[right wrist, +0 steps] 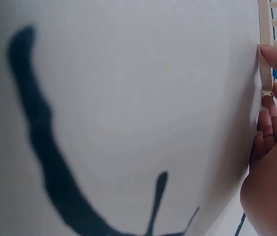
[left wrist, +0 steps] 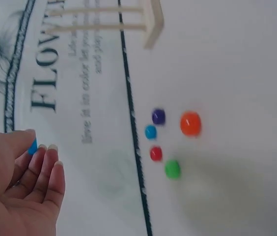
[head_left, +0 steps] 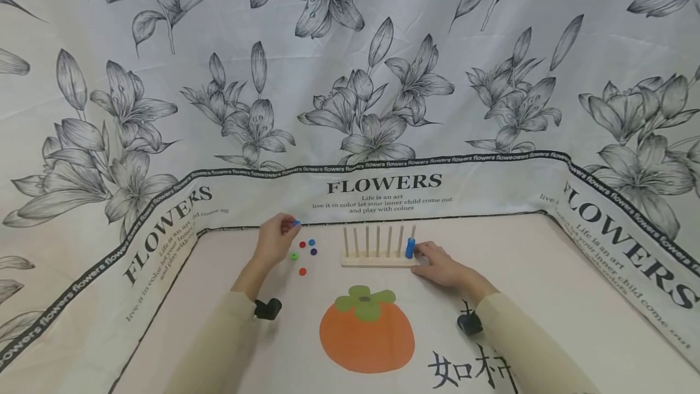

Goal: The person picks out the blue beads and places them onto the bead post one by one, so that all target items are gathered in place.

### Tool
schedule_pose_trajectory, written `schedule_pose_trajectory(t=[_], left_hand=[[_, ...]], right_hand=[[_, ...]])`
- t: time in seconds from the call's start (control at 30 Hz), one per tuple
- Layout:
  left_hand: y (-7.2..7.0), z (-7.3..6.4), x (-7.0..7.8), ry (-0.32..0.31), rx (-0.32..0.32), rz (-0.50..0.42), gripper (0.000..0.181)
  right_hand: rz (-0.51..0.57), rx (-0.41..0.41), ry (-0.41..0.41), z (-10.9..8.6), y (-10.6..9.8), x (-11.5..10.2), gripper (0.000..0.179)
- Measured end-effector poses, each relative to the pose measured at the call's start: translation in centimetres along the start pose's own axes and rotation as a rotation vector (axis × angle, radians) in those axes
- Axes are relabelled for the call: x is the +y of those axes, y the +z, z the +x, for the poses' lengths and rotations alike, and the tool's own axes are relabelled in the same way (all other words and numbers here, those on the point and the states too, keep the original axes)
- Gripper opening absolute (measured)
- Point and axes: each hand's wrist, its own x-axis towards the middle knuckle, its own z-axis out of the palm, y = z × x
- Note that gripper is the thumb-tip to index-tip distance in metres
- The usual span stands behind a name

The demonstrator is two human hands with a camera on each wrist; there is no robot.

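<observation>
My left hand [head_left: 277, 237] pinches a small blue bead [left wrist: 33, 146] between thumb and fingertips, raised near the back edge of the table. The wooden peg rack [head_left: 363, 262] has a row of upright thin pegs. Stacked blue beads [head_left: 410, 248] sit on its rightmost peg; the other pegs are bare. With thumb and fingers, my right hand [head_left: 440, 265] grips the right end of the rack's base. Loose beads lie left of the rack: an orange-red one [left wrist: 191, 123], a green one [left wrist: 173, 169], a red one [left wrist: 156, 153], a light blue one [left wrist: 151, 132] and a dark purple one [left wrist: 158, 116].
The pale cloth [head_left: 229, 260] under everything carries a printed orange persimmon [head_left: 366, 336] and black brush characters [head_left: 451, 369]. Behind the rack rises a white curtain [head_left: 383, 193] with flowers and lettering, which also borders both sides.
</observation>
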Motion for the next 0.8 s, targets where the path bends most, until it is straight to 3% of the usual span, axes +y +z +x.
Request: schedule_pose_trajectory(t=[0.3,0.53,0.8], left_hand=[[2.6,-1.5,4.2,0.152,-0.021,-0.062,0.018],[5.0,-1.7,6.4,0.270,-0.068,-0.086,0.016],[7.5,-1.8,8.5,0.260,-0.132,-0.081,0.016]], right_hand=[[0.003,0.000,-0.007,-0.1,0.0,0.0,0.059],[-0.001,0.000,-0.005,0.0,-0.1,0.0,0.059],[0.008,0.003,-0.003,-0.2,0.0,-0.1,0.061]])
